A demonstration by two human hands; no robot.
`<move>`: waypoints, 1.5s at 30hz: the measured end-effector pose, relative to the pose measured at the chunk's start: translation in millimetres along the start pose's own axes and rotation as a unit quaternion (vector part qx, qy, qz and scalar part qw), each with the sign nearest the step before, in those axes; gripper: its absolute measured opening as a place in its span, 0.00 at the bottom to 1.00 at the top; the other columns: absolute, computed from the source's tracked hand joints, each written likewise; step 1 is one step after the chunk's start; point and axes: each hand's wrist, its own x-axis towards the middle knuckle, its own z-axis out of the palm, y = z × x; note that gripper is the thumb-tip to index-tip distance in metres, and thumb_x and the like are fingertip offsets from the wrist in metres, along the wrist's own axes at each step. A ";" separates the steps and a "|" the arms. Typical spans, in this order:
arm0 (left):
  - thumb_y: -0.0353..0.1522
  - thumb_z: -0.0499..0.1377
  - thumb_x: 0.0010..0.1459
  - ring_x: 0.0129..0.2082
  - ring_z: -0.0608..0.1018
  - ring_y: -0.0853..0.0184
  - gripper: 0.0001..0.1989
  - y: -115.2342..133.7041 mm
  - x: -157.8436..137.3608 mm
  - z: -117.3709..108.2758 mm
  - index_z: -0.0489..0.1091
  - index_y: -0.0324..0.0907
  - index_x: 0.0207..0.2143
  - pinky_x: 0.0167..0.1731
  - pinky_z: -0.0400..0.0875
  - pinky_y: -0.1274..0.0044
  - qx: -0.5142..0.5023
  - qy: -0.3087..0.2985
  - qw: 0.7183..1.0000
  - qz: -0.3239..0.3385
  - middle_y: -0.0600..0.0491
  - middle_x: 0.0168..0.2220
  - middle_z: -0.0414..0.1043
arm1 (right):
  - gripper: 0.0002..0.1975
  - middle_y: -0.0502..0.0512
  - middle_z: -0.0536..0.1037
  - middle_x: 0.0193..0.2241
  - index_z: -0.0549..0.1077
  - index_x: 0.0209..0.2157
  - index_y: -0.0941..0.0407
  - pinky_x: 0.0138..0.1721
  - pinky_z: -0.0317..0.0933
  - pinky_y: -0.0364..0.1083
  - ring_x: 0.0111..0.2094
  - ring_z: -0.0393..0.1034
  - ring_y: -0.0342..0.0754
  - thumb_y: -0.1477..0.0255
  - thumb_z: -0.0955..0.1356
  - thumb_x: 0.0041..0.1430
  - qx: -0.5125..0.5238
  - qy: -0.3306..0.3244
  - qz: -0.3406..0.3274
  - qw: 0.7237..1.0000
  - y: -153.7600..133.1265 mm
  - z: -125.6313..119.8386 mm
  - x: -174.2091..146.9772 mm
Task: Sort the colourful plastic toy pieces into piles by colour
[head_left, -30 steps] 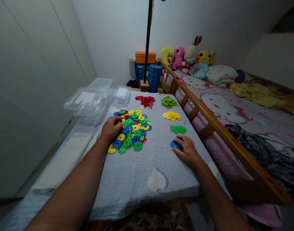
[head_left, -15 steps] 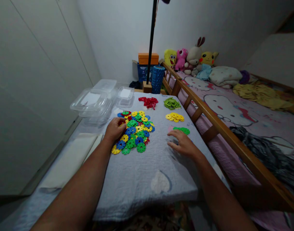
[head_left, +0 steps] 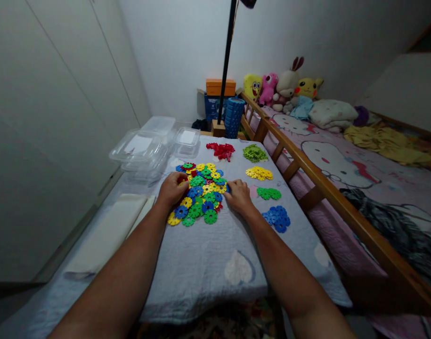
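Observation:
A mixed heap of flat notched plastic discs, snowflake-shaped building pieces (head_left: 197,207), lies mid-table in blue, green, yellow and red. My left hand (head_left: 172,190) rests against the heap's left edge, fingers curled in; what they hold, if anything, is hidden. At the right edge, my right hand (head_left: 238,195) has its fingertips closed on a blue disc (head_left: 227,188). Sorted to the right are blue discs (head_left: 279,218), green discs (head_left: 269,193) and yellow discs (head_left: 259,173). Behind them are light green pieces (head_left: 255,153) and red pieces (head_left: 220,151).
Clear plastic containers (head_left: 135,143) are stacked at the back left, beside a smaller clear box (head_left: 187,137). A folded cream cloth (head_left: 107,233) lies at the left. A wooden bed rail (head_left: 307,167) runs along the right side. A black pole (head_left: 226,61) stands behind the table.
My right hand has moved left from above the sorted discs to the heap's right edge, uncovering the blue group. My left hand stays at the heap's left edge. The view has shifted slightly.

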 end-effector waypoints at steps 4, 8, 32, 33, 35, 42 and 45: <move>0.38 0.57 0.51 0.46 0.77 0.57 0.16 2.1 -0.5 -1.0 0.76 0.42 0.41 0.52 0.71 0.66 -0.003 -0.002 1.000 -0.001 0.47 0.45 0.77 | 0.15 0.63 0.75 0.49 0.77 0.48 0.55 0.53 0.61 0.54 0.51 0.66 0.59 0.70 0.71 0.59 0.053 0.029 0.000 0.998 7.0 3.2 -1.0; 0.38 0.57 0.52 0.45 0.77 0.57 0.16 3.4 -0.9 -1.6 0.76 0.42 0.41 0.52 0.71 0.66 -0.004 -0.002 1.000 -0.002 0.47 0.45 0.77 | 0.08 0.56 0.79 0.38 0.76 0.38 0.54 0.47 0.63 0.49 0.42 0.70 0.52 0.75 0.66 0.57 0.187 0.040 -0.006 0.982 12.7 2.3 -1.6; 0.38 0.58 0.51 0.45 0.77 0.58 0.16 -3.0 2.2 2.0 0.76 0.42 0.40 0.50 0.71 0.68 0.016 0.000 1.000 -0.012 0.47 0.44 0.77 | 0.10 0.51 0.78 0.28 0.78 0.34 0.54 0.29 0.61 0.44 0.28 0.70 0.47 0.65 0.70 0.52 0.301 -0.031 0.080 0.950 97.4 -94.4 -87.6; 0.38 0.58 0.51 0.45 0.77 0.58 0.16 -2.8 2.2 1.9 0.76 0.42 0.41 0.50 0.71 0.68 0.016 0.000 1.000 -0.011 0.47 0.44 0.77 | 0.09 0.51 0.77 0.27 0.77 0.33 0.54 0.28 0.60 0.44 0.28 0.69 0.47 0.65 0.70 0.52 0.302 -0.037 0.083 0.949 99.4 -95.2 -91.6; 0.38 0.58 0.51 0.45 0.77 0.58 0.17 -2.4 2.1 1.6 0.77 0.42 0.41 0.49 0.71 0.68 0.013 0.002 1.000 -0.010 0.47 0.44 0.77 | 0.07 0.50 0.76 0.26 0.76 0.31 0.54 0.27 0.59 0.43 0.27 0.68 0.46 0.65 0.69 0.53 0.300 -0.050 0.082 0.949 102.6 -96.8 -97.6; 0.38 0.58 0.51 0.45 0.77 0.58 0.18 0.0 1.4 0.3 0.76 0.41 0.42 0.50 0.71 0.68 0.011 -0.004 1.000 -0.012 0.46 0.45 0.76 | 0.05 0.54 0.77 0.31 0.76 0.26 0.53 0.37 0.63 0.47 0.35 0.71 0.51 0.70 0.67 0.50 0.174 -0.021 0.034 0.984 111.6 -91.6 -100.0; 0.38 0.58 0.51 0.45 0.77 0.58 0.17 -0.3 1.3 0.1 0.76 0.41 0.42 0.51 0.71 0.68 0.014 -0.003 1.000 -0.010 0.47 0.45 0.76 | 0.06 0.55 0.77 0.33 0.77 0.26 0.53 0.43 0.63 0.49 0.38 0.70 0.51 0.71 0.67 0.51 0.108 -0.017 0.027 0.994 114.9 -85.5 -99.5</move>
